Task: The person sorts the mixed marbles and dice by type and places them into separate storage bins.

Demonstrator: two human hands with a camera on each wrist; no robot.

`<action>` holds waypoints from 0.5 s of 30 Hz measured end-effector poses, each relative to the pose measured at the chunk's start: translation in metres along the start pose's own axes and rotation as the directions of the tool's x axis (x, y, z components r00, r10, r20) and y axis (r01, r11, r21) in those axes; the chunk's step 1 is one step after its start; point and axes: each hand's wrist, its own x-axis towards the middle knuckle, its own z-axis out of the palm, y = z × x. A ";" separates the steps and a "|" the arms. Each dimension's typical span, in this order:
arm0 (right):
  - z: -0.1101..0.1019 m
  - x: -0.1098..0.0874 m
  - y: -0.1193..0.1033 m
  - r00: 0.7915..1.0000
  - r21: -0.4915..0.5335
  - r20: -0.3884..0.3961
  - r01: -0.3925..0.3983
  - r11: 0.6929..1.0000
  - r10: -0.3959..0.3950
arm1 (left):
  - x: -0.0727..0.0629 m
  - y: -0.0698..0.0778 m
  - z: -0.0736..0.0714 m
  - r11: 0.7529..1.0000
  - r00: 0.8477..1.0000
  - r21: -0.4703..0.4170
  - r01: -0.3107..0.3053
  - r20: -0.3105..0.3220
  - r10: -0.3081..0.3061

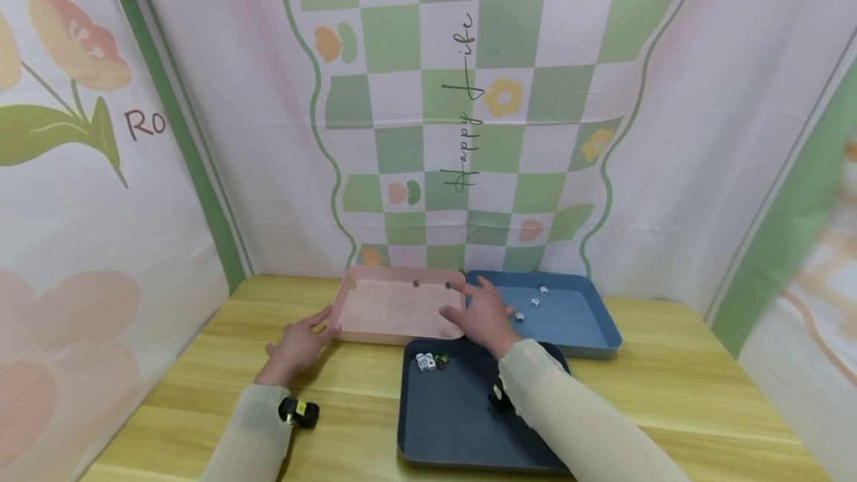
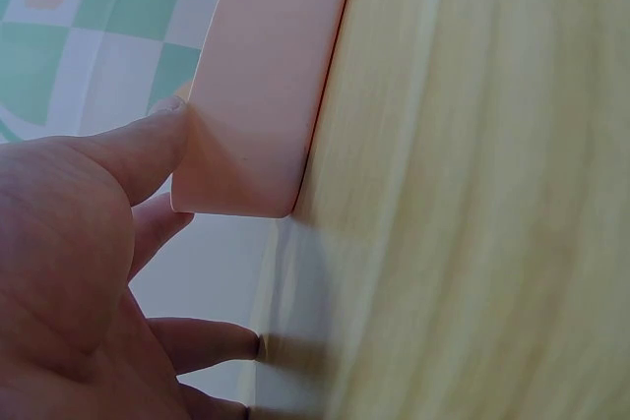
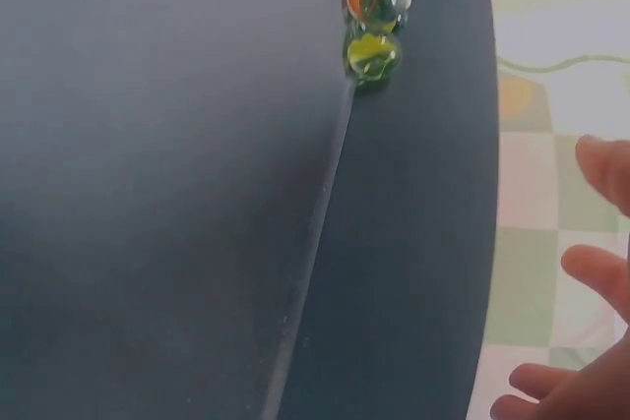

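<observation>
My left hand (image 1: 299, 348) is at the near left corner of a pink tray (image 1: 395, 338). Its thumb and a finger touch the tray's wall (image 2: 258, 95), while the other fingers spread towards the table. Reaching over the line where the pink and blue trays meet, my right hand (image 1: 487, 315) has its fingers apart. The index fingertip is right by a small dark marble (image 1: 448, 286) at the pink tray's back wall. Two more marbles lie along that wall, one in the middle (image 1: 416, 283) and one at the left (image 1: 352, 286).
A blue tray (image 1: 576, 318) holds three white dice (image 1: 535, 303). In front, a dark tray (image 1: 462, 422) lies under my right forearm. White dice (image 1: 425, 362) and glass marbles (image 3: 372, 54) cluster at its far left corner. A patterned curtain (image 1: 509, 43) hangs behind the wooden table.
</observation>
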 end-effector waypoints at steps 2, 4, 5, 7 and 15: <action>0.000 -0.004 -0.001 0.999 0.006 0.013 0.029 1.000 -0.029 | 0.000 0.000 0.000 1.000 1.000 0.001 0.000 0.000 0.000; 0.000 -0.007 -0.001 0.997 0.019 0.030 0.064 0.998 -0.064 | 0.000 0.000 0.000 1.000 1.000 0.000 -0.001 -0.001 0.001; 0.000 -0.009 -0.002 0.996 0.031 0.040 0.079 0.996 -0.080 | 0.000 0.000 0.000 1.000 1.000 0.001 0.000 -0.002 0.000; 0.000 -0.013 -0.002 0.992 0.054 0.060 0.110 0.992 -0.113 | 0.000 0.000 0.001 1.000 1.000 0.002 -0.002 -0.002 0.002; -0.001 -0.024 0.008 0.964 0.062 0.146 0.217 0.974 -0.224 | 0.001 0.000 0.001 1.000 1.000 -0.005 0.013 0.000 -0.013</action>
